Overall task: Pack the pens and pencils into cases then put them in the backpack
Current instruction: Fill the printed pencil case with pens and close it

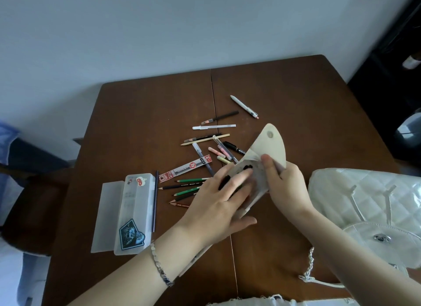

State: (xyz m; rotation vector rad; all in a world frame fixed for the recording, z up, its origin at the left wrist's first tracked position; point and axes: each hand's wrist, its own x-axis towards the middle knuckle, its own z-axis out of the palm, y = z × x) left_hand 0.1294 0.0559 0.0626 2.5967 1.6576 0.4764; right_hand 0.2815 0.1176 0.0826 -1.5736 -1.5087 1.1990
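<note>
The beige pouch is half hidden: the left grip covers its near part, and its lower edge disappears under that palm. There are dark marks on the pouch between the fingers. They are blurred, so they may be a print or black pens, and I cannot tell which. The white quilted backpack lies at the right of the table and is cut off by the right border. Some green pencils go under the left wrist, so their ends are not visible.

The left grip is released. Its fingers are straight and lie flat on the pouch, pressing it, and a silver bracelet is on that wrist. The right grip grasps the pouch at its mouth, with the thumb on top and the other fingers curled behind the fabric. The pointed flap stands up above this thumb, with a round snap near its tip.

The pouch is held just above the table in the middle, between the backpack and the loose pens and pencils. These lie scattered on the wood behind and to the left of the hands. A white pen is the farthest, and a red refill box lies among them. At the left a clear plastic case lies open with stickers on it, and a dark pencil lies just beside its right edge.
</note>
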